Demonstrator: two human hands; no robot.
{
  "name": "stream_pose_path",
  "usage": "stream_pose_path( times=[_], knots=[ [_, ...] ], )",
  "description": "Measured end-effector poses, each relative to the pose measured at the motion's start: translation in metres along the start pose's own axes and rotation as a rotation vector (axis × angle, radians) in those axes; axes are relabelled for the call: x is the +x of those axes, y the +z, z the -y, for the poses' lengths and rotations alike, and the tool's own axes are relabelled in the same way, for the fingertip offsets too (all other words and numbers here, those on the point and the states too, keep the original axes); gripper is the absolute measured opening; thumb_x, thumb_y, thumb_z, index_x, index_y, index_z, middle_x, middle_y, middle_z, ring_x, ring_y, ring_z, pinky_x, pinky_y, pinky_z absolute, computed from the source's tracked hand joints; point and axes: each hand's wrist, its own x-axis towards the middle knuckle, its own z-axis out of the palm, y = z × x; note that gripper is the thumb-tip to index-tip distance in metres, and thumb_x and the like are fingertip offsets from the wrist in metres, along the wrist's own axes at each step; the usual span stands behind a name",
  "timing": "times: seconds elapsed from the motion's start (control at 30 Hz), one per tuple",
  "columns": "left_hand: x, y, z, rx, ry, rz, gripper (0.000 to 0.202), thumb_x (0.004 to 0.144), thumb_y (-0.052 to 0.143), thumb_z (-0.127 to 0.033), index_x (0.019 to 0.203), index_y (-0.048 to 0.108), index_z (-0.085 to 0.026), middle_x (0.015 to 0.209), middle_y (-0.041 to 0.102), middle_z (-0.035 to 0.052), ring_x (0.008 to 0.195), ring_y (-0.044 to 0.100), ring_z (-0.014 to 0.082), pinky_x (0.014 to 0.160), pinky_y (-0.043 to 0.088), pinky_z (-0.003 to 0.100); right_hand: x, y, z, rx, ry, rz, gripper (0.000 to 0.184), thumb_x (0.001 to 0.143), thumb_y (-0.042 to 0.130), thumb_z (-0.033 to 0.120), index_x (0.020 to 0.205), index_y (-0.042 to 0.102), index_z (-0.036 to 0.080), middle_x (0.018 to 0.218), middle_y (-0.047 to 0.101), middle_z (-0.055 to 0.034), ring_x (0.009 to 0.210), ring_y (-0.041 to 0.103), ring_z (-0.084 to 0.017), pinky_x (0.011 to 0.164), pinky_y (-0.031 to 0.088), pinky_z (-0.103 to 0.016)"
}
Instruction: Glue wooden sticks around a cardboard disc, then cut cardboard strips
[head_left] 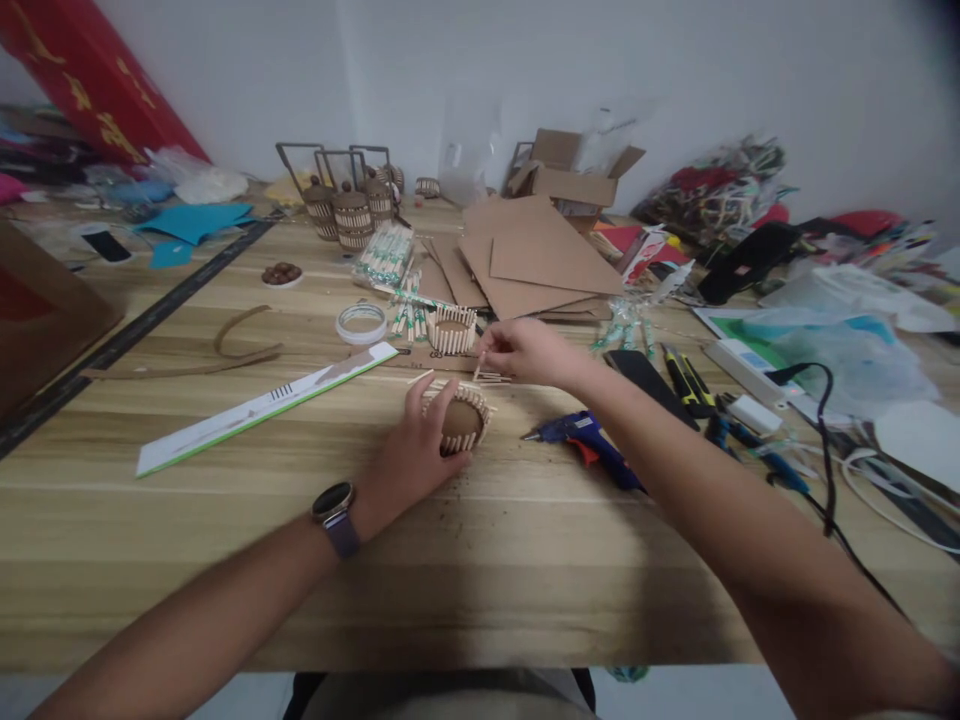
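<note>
A small round basket [472, 438], its wall made of short upright wooden sticks around a brown base, rests on the wooden table. My left hand [429, 440], with a watch on the wrist, is curled around the basket's left side, thumb at its near edge. Just beyond the basket, my right hand [517, 352] pinches a short wooden stick [478, 368]. A few loose sticks [495, 378] lie under that hand. Behind them stands a second stick basket [453, 332]. To the right lies a blue hot glue gun [581, 435], its nozzle pointing left.
Left of the basket are a white-and-green strip [262, 412], a tape roll [361, 323] and a curved cardboard strip [244, 345]. Cardboard sheets [540, 255] and handled stick pots [352, 215] stand behind. Yellow-black cutters [688, 382], a black phone-like slab [649, 385] and cables lie right.
</note>
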Motion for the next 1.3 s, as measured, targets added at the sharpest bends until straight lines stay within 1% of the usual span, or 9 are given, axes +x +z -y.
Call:
stream_pose_path(
  times=[0.07,0.13,0.2,0.3,0.47,0.63,0.93,1.17,1.3],
  knots=[
    [0.000,0.000,0.000,0.005,-0.002,-0.001,0.098,0.071,0.084,-0.020,0.148,0.025,-0.029,0.154,0.024,0.0166,0.143,0.036,0.0383,0.107,0.047,0.057,-0.020,-0.009,0.000,0.170,-0.066,0.082,0.014,0.090,0.058,0.019,0.097,0.070,0.016,0.076,0.072,-0.0001,0.068,0.065,-0.014,0.064,0.045,-0.023],
    [-0.001,0.001,0.001,0.012,0.004,-0.007,0.099,0.071,0.084,-0.021,0.149,0.024,-0.030,0.154,0.024,0.0162,0.143,0.036,0.0385,0.105,0.049,0.057,-0.035,-0.008,0.002,0.275,-0.165,0.150,0.009,0.087,0.064,0.021,0.091,0.071,0.018,0.074,0.069,0.0012,0.067,0.062,-0.014,0.063,0.044,-0.024],
    [-0.001,0.001,0.002,0.019,0.006,-0.010,0.100,0.070,0.084,-0.021,0.149,0.024,-0.030,0.154,0.024,0.0162,0.142,0.037,0.0387,0.102,0.051,0.056,-0.045,0.000,0.004,0.249,-0.269,0.139,0.004,0.082,0.069,0.017,0.084,0.072,0.019,0.078,0.068,-0.0004,0.075,0.061,-0.016,0.069,0.045,-0.027],
    [-0.001,0.002,0.003,0.018,0.005,-0.016,0.100,0.070,0.085,-0.021,0.149,0.024,-0.030,0.154,0.025,0.0162,0.141,0.038,0.0387,0.101,0.052,0.055,-0.049,0.019,0.008,0.161,-0.342,0.057,0.009,0.080,0.071,0.009,0.079,0.073,0.018,0.087,0.067,-0.0041,0.091,0.061,-0.020,0.082,0.045,-0.031],
    [0.000,0.002,0.003,0.008,-0.004,-0.005,0.098,0.070,0.084,-0.022,0.149,0.026,-0.029,0.155,0.025,0.0166,0.137,0.043,0.0390,0.099,0.053,0.056,-0.048,0.039,0.008,0.169,-0.318,-0.009,0.010,0.081,0.072,0.008,0.080,0.073,0.017,0.097,0.065,-0.0072,0.098,0.060,-0.022,0.088,0.045,-0.034],
    [0.000,0.003,0.003,0.006,0.011,-0.016,0.099,0.069,0.085,-0.022,0.148,0.026,-0.030,0.154,0.025,0.0159,0.138,0.042,0.0388,0.100,0.052,0.057,-0.049,0.050,0.005,0.174,-0.319,-0.072,0.010,0.079,0.072,0.008,0.081,0.074,0.017,0.108,0.063,-0.0101,0.106,0.058,-0.026,0.094,0.044,-0.040],
    [-0.001,0.002,0.004,-0.013,0.018,-0.002,0.095,0.073,0.080,-0.022,0.150,0.025,-0.030,0.155,0.023,0.0156,0.136,0.044,0.0380,0.097,0.055,0.054,-0.061,0.064,0.004,0.138,-0.307,-0.142,0.008,0.083,0.069,0.011,0.087,0.071,0.018,0.115,0.064,-0.0111,0.111,0.058,-0.027,0.094,0.043,-0.042],
    [-0.001,0.001,0.003,-0.005,0.008,0.009,0.095,0.073,0.081,-0.023,0.150,0.025,-0.030,0.155,0.024,0.0147,0.138,0.042,0.0375,0.101,0.053,0.055,-0.067,0.066,0.006,-0.083,-0.338,-0.181,0.012,0.084,0.067,0.011,0.094,0.069,0.017,0.121,0.064,-0.0135,0.115,0.054,-0.030,0.093,0.039,-0.044],
    [-0.001,0.002,0.004,-0.008,0.013,0.000,0.096,0.072,0.082,-0.023,0.150,0.025,-0.029,0.154,0.024,0.0153,0.138,0.041,0.0375,0.102,0.051,0.056,-0.064,0.066,0.007,-0.163,-0.353,-0.184,0.012,0.084,0.066,0.011,0.094,0.069,0.017,0.120,0.064,-0.0129,0.114,0.053,-0.030,0.093,0.037,-0.042]
  ],
)
